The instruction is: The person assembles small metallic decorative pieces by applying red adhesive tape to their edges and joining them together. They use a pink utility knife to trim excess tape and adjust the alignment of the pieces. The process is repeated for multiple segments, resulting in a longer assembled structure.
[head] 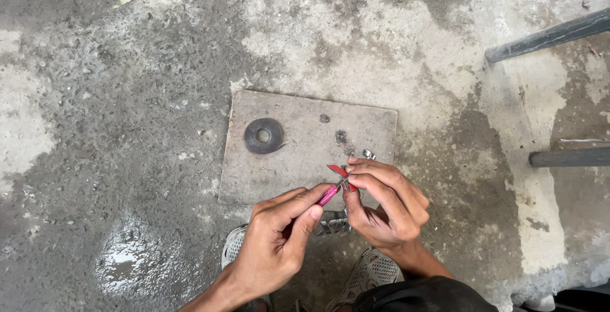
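My left hand [276,239] grips a tool with a pink-red handle [328,196], its tip pointing toward my right hand. My right hand [384,205] pinches a small red piece [337,171] together with a small metal part [369,155] that sticks out above the fingers. Both hands meet above the near edge of a flat grey board [298,153] lying on the concrete floor. A roll of black tape [264,135] rests on the board's left part. Another metal piece [335,224] shows below, between my hands.
Rough, stained concrete floor [127,96] all around, with a wet patch [121,261] at lower left. Two dark metal bars [549,35] [569,157] enter from the right. My perforated grey sandals [372,271] are under my hands.
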`<state>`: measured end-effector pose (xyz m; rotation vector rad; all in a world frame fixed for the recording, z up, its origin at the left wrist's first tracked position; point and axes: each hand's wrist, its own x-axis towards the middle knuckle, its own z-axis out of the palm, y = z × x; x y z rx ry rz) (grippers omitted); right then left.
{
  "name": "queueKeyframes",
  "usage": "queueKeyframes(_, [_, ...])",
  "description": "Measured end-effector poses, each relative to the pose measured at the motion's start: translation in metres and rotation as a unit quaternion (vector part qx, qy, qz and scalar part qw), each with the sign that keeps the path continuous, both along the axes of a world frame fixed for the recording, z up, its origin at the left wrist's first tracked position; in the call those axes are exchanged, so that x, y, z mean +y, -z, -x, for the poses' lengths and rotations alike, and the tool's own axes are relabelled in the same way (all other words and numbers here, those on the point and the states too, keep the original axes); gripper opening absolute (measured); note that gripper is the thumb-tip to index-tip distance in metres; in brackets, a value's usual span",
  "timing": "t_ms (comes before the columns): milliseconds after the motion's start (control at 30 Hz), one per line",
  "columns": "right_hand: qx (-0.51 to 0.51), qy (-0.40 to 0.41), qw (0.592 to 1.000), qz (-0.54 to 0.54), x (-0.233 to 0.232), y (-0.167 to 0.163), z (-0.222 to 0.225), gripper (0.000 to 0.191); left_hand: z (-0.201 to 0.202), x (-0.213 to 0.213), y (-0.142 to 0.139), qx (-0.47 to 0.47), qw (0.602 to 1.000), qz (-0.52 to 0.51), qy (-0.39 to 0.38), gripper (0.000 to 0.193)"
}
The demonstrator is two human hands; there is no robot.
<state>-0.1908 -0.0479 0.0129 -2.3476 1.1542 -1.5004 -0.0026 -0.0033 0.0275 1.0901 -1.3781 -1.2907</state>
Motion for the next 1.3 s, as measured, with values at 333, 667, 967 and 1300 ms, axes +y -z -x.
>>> queueKeyframes(333, [0.013,-0.007,1.0,-0.007,0.0016,-0.0037,0.002,0.019,0.0015,0.0016,0.0034,0.013,1.0,-0.013,0.001,0.03])
queueKeyframes(667, [0.018,-0.003,1.0,-0.003,0.004,-0.0037,0.0025,0.019,0.0031,0.0023,0.0024,-0.006,1.0,-0.016,-0.006,0.031])
queueKeyframes(967, [0.048,0.003,0.999,0.01,0.0011,-0.0076,-0.0026,0.014,-0.001,-0.001,0.0017,-0.007,0.999,-0.03,-0.01,0.031])
queueKeyframes(1300, [0.08,0.011,0.996,0.025,0.0025,-0.0075,-0.0037,0.014,-0.0006,0.0007,0.0045,0.002,0.998,-0.065,-0.01,0.031])
